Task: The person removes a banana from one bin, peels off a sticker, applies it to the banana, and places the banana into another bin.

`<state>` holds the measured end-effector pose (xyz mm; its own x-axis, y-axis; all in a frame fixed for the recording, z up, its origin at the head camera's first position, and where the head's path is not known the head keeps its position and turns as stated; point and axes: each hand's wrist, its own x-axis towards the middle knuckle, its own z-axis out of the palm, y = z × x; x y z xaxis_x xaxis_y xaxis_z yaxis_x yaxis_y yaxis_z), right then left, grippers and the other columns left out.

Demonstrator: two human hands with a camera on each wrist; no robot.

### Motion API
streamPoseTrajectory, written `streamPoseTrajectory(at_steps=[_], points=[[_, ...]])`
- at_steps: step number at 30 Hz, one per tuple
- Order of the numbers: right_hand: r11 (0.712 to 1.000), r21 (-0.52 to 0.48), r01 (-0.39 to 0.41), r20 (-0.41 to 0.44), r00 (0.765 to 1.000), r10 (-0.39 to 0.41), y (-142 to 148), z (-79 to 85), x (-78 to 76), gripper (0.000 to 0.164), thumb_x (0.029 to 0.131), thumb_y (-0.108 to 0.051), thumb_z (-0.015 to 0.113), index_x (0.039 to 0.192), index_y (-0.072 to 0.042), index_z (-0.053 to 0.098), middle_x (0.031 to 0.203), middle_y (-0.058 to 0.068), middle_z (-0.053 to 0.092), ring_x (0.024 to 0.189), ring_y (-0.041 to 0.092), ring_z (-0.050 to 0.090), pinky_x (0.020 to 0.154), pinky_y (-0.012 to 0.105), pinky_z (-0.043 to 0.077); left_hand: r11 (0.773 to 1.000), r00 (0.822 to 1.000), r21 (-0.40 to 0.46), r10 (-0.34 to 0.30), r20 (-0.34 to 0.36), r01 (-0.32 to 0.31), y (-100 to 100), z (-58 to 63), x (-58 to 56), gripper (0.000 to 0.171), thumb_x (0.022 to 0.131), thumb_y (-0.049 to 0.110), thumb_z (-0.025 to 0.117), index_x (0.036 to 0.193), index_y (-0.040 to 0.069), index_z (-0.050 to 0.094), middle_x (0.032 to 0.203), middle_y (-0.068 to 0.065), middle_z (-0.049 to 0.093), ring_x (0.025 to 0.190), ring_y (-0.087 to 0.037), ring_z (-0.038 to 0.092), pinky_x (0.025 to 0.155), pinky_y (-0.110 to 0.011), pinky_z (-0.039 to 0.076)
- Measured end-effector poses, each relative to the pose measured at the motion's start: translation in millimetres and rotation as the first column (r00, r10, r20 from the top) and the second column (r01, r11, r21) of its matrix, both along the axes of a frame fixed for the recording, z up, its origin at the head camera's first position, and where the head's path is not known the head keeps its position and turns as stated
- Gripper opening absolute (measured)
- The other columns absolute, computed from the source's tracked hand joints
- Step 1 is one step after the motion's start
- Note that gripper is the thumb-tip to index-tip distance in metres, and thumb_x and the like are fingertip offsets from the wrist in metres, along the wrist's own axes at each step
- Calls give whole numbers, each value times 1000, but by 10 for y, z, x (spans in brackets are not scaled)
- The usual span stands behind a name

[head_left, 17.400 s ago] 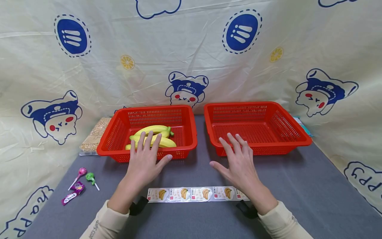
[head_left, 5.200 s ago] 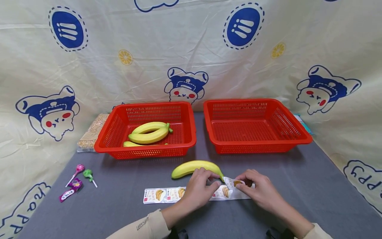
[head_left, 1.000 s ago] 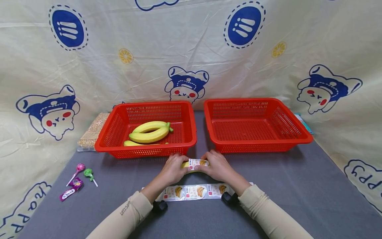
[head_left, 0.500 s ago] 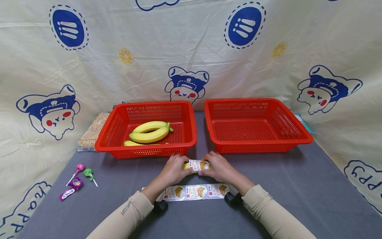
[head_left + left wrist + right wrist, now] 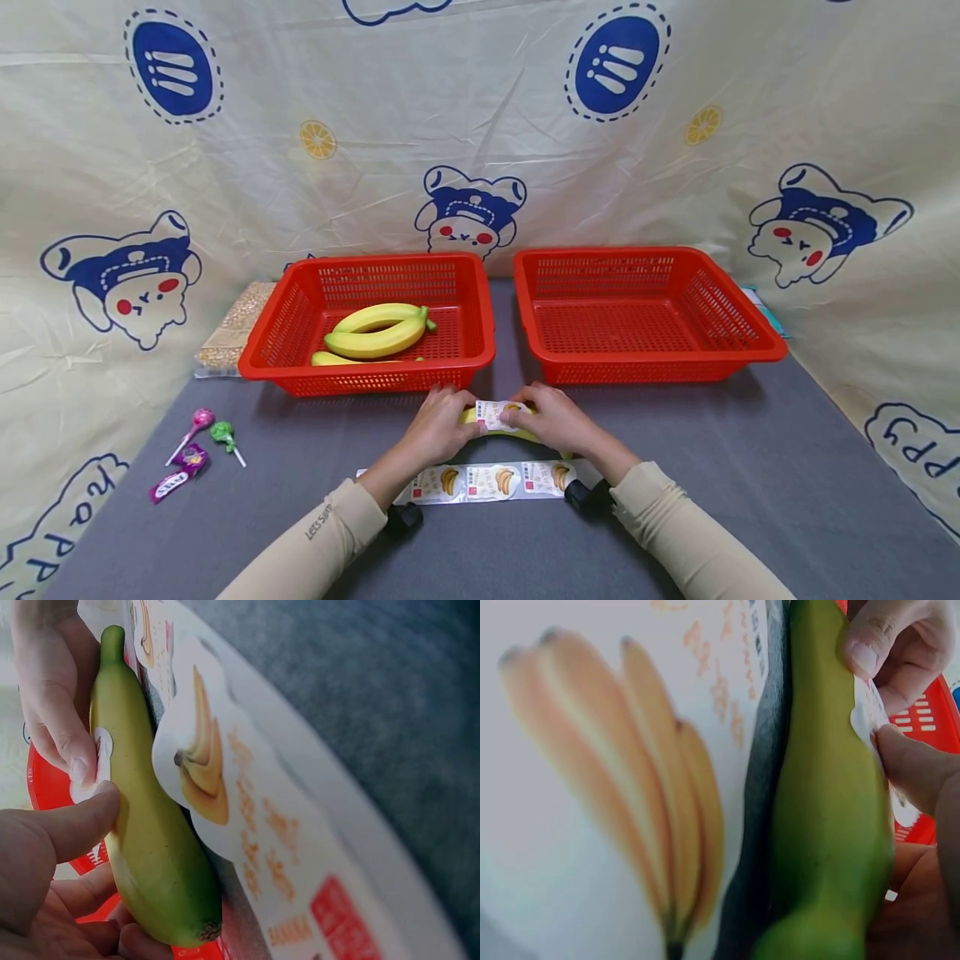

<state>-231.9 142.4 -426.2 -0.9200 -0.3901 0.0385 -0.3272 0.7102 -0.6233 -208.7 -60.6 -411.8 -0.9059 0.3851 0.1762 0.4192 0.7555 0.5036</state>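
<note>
A yellow-green banana [image 5: 468,416] is held crosswise in front of the baskets, its stem end slanting down to the right. On its upper face lies a white sticker [image 5: 491,414] with a banana picture. My left hand [image 5: 441,425] grips the blunt end, thumb in front and fingers behind. Nearer the stem my right hand [image 5: 561,427] holds the banana, with its thumb on the sticker's right part. The left wrist view shows the sticker's edge [image 5: 104,754] under the fingertips. Below the banana, a sticker strip [image 5: 495,482] lies on the table, its ends partly covered by the wrists.
The left red basket [image 5: 367,383] holds three bananas [image 5: 375,343]. A second red basket [image 5: 660,371] stands to its right. Two lollipops [image 5: 201,419] and purple-wrapped candy [image 5: 178,475] lie at left. Behind them is a bag of grains [image 5: 238,329].
Since the first frame a banana has left the left basket and a sticker has come off the strip onto it. In the last half second my right thumb has shifted over the sticker.
</note>
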Motion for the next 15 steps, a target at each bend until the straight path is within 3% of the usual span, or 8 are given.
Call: streamPoseTrajectory(at_steps=[5, 10, 15], points=[[999, -42, -30, 77, 996, 34, 47, 6, -32, 27, 89, -31, 62, 102, -8, 69, 91, 3, 63, 80, 13, 52, 71, 27, 41, 1000, 1000, -6, 5, -7, -5, 1, 2, 14, 29, 78, 20, 74, 99, 2, 68, 93, -11, 67, 94, -26, 58, 99, -45, 36], [996, -85, 24, 217, 976, -5, 76, 32, -59, 27, 92, -29, 58, 108, -11, 68, 102, 4, 64, 89, 16, 53, 76, 28, 41, 1000, 1000, 5, 18, 19, -18, 4, 4, 19, 31, 79, 21, 74, 101, 2, 67, 96, -12, 67, 97, -27, 57, 99, -44, 36], [994, -106, 39, 241, 970, -13, 91, 22, -69, 26, 93, -25, 57, 110, -10, 68, 105, 6, 66, 90, 17, 53, 77, 28, 40, 999, 998, 10, 34, 62, -35, 1, 17, 15, 33, 79, 23, 74, 104, 2, 67, 100, -12, 66, 102, -28, 57, 103, -46, 34]])
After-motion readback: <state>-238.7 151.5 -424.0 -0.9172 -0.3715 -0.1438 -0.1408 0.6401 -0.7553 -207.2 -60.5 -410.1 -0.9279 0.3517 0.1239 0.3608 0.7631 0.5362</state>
